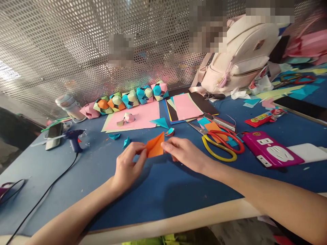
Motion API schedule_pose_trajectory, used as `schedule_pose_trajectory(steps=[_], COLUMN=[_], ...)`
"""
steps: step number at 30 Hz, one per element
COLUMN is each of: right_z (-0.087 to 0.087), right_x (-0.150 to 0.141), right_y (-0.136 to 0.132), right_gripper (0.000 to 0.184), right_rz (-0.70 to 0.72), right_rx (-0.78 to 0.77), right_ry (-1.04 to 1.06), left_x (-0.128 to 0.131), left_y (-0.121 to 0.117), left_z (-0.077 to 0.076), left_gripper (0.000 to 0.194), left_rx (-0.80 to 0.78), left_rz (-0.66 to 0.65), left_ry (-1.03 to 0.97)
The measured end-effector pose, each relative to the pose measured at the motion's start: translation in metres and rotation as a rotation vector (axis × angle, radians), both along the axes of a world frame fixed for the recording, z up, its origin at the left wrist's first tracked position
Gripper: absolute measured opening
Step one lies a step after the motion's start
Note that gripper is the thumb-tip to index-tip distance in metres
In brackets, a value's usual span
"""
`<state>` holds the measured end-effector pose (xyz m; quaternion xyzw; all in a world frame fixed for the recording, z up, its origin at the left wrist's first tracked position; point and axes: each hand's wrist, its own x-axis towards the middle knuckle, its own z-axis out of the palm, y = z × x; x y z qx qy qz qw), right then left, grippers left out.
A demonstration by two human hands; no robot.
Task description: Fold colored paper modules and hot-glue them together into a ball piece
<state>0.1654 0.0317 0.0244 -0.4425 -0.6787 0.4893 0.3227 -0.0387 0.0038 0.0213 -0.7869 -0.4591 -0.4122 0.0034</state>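
An orange square of paper with a diagonal crease is held just above the blue table, between both hands. My left hand pinches its left edge between thumb and fingers. At the right edge, my right hand grips it with the thumb on top; its other fingers are partly hidden. Small folded blue paper pieces lie just beyond my left hand. Beyond the orange paper sits a small blue and orange folded piece, close to my right fingers.
Scissors with red and yellow handles lie right of my hands, beside a purple power strip. A glue gun stands at left, its cord trailing forward. Folded paper balls line the mesh partition near a pale backpack.
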Motion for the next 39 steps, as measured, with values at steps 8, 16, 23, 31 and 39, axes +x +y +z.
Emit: schedule_pose_trajectory(steps=[8, 16, 23, 31, 39], right_z=[-0.004, 0.01, 0.004, 0.002, -0.005], right_x=[0.005, 0.006, 0.015, 0.005, -0.001], right_y=[0.01, -0.001, -0.002, -0.026, -0.038], right_gripper=[0.017, 0.026, 0.02, 0.009, 0.005], right_rz=[-0.08, 0.281, 0.05, 0.171, 0.303], right_rx=[-0.132, -0.145, 0.211, 0.668, 0.589], right_ry=[0.072, -0.359, -0.353, 0.089, 0.219], left_x=[-0.012, -0.012, 0.0, 0.009, 0.012], left_y=[-0.012, -0.001, -0.011, -0.025, -0.031], left_z=[0.001, -0.002, 0.003, 0.008, 0.002], left_gripper=[0.021, 0.017, 0.026, 0.031, 0.033], left_rx=[-0.203, -0.828, -1.114, -1.392, -1.547], left_rz=[-0.11, -0.048, -0.239, -0.353, -0.458], left_ry=[-0.24, -0.927, -1.095, -1.104, -1.131])
